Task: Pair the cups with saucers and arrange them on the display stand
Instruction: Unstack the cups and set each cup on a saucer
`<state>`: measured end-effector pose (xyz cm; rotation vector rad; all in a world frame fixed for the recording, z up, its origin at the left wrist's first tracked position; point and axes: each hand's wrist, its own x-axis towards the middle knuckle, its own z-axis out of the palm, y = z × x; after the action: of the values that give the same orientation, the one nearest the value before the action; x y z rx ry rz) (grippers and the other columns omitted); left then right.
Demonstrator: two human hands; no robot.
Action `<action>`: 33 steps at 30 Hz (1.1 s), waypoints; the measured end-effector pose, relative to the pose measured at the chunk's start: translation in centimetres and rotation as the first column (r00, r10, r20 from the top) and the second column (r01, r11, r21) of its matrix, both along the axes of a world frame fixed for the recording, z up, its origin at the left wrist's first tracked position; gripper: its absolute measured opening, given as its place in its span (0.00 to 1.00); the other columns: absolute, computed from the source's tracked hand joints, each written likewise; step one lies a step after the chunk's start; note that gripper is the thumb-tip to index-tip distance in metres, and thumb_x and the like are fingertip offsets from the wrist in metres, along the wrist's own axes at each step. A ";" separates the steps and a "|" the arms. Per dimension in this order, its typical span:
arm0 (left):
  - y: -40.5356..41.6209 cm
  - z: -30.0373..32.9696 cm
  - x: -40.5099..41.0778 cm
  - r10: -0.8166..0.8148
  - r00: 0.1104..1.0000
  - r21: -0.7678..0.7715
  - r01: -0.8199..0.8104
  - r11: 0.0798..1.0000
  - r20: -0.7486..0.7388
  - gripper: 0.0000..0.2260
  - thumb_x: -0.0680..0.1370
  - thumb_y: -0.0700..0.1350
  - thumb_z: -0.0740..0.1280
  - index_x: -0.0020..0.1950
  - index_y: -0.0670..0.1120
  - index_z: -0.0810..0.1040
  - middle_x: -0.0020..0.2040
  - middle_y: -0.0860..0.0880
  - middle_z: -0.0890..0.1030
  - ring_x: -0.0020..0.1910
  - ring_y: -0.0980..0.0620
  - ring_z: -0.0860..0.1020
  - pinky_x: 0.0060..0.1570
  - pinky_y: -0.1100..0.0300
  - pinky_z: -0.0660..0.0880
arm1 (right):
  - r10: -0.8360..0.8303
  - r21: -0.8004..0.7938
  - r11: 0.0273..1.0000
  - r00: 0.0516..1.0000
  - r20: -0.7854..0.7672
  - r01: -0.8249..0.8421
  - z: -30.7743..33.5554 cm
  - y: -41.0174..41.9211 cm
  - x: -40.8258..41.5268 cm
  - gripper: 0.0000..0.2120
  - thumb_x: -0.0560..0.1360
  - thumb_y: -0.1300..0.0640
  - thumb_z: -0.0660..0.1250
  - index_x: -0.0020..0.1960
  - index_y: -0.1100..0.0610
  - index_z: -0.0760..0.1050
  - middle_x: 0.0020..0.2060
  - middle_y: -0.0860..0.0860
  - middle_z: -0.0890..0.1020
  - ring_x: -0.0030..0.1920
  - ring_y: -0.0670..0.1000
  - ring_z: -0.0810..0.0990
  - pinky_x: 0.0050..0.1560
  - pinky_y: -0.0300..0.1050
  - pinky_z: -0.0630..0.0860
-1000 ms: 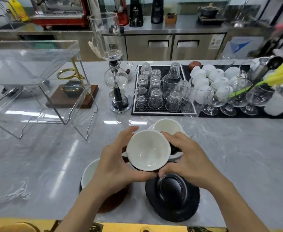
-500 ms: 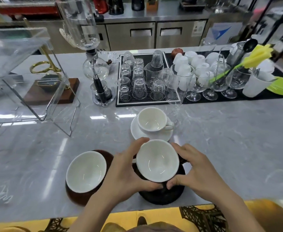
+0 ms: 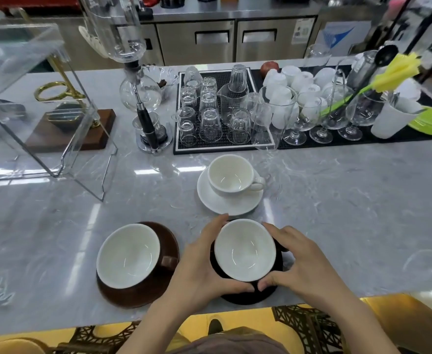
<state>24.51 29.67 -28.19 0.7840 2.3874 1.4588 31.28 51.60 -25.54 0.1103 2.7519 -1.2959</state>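
Left hand point(image 3: 199, 267) and right hand point(image 3: 304, 261) cupped the black cup point(image 3: 245, 249) from both sides, fingers curled round it, likely to center it on the black saucer point(image 3: 245, 297) at near tabletop point(image 3: 337, 200) edge; display stand point(image 3: 31, 103) far left.

You are getting bright overhead light glaring in streaks off the marble counter point(image 3: 337, 200); edges are bowing. The far background is blurring.

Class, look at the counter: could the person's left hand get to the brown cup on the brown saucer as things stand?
Probably yes. The brown cup with white inside sits just left of the left hand with bare counter between them, but that hand first has to let go of the black cup.
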 end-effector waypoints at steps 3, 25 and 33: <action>-0.1 -0.1 -0.1 0.000 1.000 -0.023 0.000 1.000 0.009 0.52 0.55 0.67 0.82 0.74 0.71 0.59 0.69 0.71 0.72 0.69 0.68 0.71 0.63 0.59 0.74 | -0.005 -0.002 1.000 1.000 -0.004 0.005 -0.2 0.0 0.1 0.45 0.54 0.40 0.78 0.69 0.30 0.67 0.48 0.42 0.75 0.53 0.43 0.75 0.52 0.43 0.75; -0.6 -0.5 -0.1 -0.009 0.993 -0.078 0.019 0.997 0.122 0.50 0.56 0.64 0.84 0.75 0.62 0.66 0.68 0.68 0.76 0.70 0.66 0.71 0.68 0.54 0.74 | -0.062 -0.030 0.998 0.997 -0.039 0.061 -2.2 -0.2 0.7 0.44 0.52 0.36 0.78 0.65 0.22 0.64 0.48 0.41 0.76 0.53 0.40 0.75 0.49 0.39 0.73; -0.7 -0.7 0.2 0.004 0.991 -0.097 0.009 0.995 0.131 0.52 0.56 0.66 0.83 0.75 0.65 0.63 0.69 0.71 0.73 0.70 0.69 0.68 0.69 0.57 0.72 | -0.064 -0.054 0.997 0.997 -0.046 0.061 -2.3 -0.2 0.8 0.44 0.53 0.37 0.78 0.66 0.22 0.65 0.48 0.41 0.76 0.53 0.40 0.75 0.50 0.39 0.73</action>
<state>24.67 28.95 -28.92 0.6473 2.3376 1.3383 32.04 51.38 -27.85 0.1645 2.7725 -1.4040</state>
